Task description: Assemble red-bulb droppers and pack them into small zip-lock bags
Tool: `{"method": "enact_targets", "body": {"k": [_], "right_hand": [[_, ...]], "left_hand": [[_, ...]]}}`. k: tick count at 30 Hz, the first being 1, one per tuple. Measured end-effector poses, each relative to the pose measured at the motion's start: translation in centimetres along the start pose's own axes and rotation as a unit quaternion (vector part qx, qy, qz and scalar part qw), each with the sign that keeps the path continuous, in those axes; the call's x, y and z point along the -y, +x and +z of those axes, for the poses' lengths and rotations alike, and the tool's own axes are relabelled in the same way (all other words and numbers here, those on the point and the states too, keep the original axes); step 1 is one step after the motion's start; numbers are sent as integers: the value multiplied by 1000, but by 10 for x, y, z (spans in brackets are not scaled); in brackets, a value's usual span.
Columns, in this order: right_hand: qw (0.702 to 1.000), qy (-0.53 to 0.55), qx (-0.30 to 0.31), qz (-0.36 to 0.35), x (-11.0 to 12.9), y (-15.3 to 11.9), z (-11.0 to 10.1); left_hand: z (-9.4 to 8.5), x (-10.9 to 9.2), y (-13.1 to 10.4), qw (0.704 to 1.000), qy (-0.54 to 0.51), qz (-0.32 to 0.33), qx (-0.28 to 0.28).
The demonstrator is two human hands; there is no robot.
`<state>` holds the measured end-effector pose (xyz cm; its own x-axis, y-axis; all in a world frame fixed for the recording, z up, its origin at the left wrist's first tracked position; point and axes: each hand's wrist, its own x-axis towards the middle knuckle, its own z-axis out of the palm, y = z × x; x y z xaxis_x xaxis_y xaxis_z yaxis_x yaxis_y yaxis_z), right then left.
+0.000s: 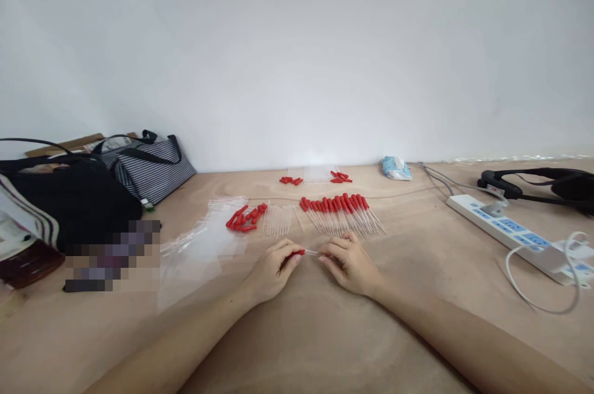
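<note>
Lead: State of the left hand (273,269)?
Assessor: Closed, gripping a red handle (299,252) between thumb and fingers, just below centre of frame.

Lead: And the right hand (349,263)?
Assessor: Fingers curled, pinching the far end of a slim clear stick (311,252), which spans the gap between the hands. The fingers hide its tip; whether it is fully seated in the handle, I cannot tell.

Lead: Items nearby?
Assessor: Above the right hand, a row of red-topped sticks (344,203) lies side by side, red ends toward the top of frame. Left of that, a group of loose clear sticks (277,219); further left, a heap of loose red handles (249,219) beside clear plastic bags (200,250).

Lead: Frame edges?
Assessor: Striped bag (155,166), left; white power strip (499,225), right.
</note>
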<state>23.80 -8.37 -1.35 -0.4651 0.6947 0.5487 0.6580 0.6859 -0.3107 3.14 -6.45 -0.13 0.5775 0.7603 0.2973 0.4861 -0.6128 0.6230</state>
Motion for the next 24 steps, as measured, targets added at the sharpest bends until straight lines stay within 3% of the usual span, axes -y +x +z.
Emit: {"method": "enact_targets", "body": {"k": [8, 14, 18, 24], "right_hand": [[999, 35, 26, -10, 1, -1, 1], [996, 59, 52, -32, -2, -1, -1], [995, -21, 54, -87, -7, 0, -6], [987, -98, 22, -128, -3, 0, -6]], "left_hand": [[1, -4, -1, 1000, 9, 3, -19], [1, -4, -4, 999, 23, 43, -18], [1, -8, -6, 997, 44, 56, 19], [3, -12, -8, 994, 76, 75, 14]]}}
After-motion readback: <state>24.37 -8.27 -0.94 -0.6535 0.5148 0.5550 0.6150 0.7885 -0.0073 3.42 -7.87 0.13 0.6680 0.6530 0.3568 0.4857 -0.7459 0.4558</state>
